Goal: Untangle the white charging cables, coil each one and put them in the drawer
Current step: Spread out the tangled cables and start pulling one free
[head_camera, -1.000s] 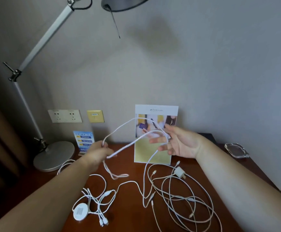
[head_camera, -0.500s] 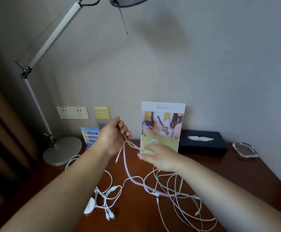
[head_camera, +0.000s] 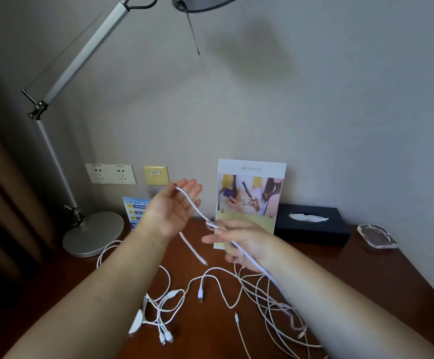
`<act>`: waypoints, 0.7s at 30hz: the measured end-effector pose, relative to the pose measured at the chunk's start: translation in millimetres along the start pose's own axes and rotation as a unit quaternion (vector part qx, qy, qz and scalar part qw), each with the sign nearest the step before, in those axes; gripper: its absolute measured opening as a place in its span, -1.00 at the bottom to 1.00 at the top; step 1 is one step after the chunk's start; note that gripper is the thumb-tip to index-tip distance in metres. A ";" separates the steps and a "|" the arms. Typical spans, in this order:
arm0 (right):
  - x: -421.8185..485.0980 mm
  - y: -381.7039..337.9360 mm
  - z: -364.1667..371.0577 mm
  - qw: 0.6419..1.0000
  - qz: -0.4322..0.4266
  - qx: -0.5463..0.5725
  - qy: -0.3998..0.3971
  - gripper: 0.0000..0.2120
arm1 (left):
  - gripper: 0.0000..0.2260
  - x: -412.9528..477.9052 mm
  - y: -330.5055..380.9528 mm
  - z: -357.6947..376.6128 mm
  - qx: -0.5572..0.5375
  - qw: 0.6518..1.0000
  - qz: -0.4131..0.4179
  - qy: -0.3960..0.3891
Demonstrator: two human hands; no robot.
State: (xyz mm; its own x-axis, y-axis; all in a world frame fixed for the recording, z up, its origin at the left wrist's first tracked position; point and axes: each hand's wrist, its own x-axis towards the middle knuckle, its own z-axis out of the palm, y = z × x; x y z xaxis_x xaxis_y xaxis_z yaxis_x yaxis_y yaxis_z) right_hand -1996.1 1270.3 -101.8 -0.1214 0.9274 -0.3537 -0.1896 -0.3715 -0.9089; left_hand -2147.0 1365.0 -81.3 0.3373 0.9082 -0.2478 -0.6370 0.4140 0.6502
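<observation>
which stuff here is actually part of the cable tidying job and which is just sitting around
Part of the job:
- white braided cable strung between left hand and right hand
- loose white cable tangle on the brown wooden desk
- white multi-plug cable with round hub

Just lying about:
- silver desk lamp
- black tissue box
- clear glass ashtray
- upright printed card stand
- small blue card

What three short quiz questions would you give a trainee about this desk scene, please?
1. True or false: the black tissue box stands right of the standing card.
2. Choose: the white cable between the left hand and right hand is A) coiled in a drawer, B) raised above the desk, C) plugged into a wall socket.
3. Name the object at the desk's far right end.
Key: 1 true; 2 B; 3 the clear glass dish.
</observation>
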 end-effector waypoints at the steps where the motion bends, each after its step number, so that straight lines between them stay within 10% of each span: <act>1: -5.4 -0.7 -15.3 1.000 0.011 -0.009 -0.006 -0.80 | -0.72 1.6 6.6 -6.0 -0.011 1.000 0.009 0.020; 11: -46.7 0.1 -150.0 0.974 -0.077 0.182 0.115 -0.28 | -0.70 7.6 27.8 -33.8 -0.029 0.994 0.046 0.099; 15: -46.4 -5.7 -160.9 0.949 -0.104 0.214 0.208 -0.85 | -0.69 10.1 25.2 -30.7 0.004 0.993 0.051 0.103; 21: -43.6 -11.4 -180.0 0.924 -0.131 0.207 0.293 -0.83 | -0.68 12.3 32.4 -41.6 0.019 0.987 0.071 0.141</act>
State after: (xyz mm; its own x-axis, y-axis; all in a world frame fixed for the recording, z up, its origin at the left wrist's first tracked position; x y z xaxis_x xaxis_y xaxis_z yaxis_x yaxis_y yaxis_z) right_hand -1813.2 1241.9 -115.8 0.5077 0.8069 -0.3019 -0.5088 -0.0020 -0.8609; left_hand -2192.3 1392.1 -93.2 0.0361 0.9401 -0.3391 -0.6358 0.2834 0.7179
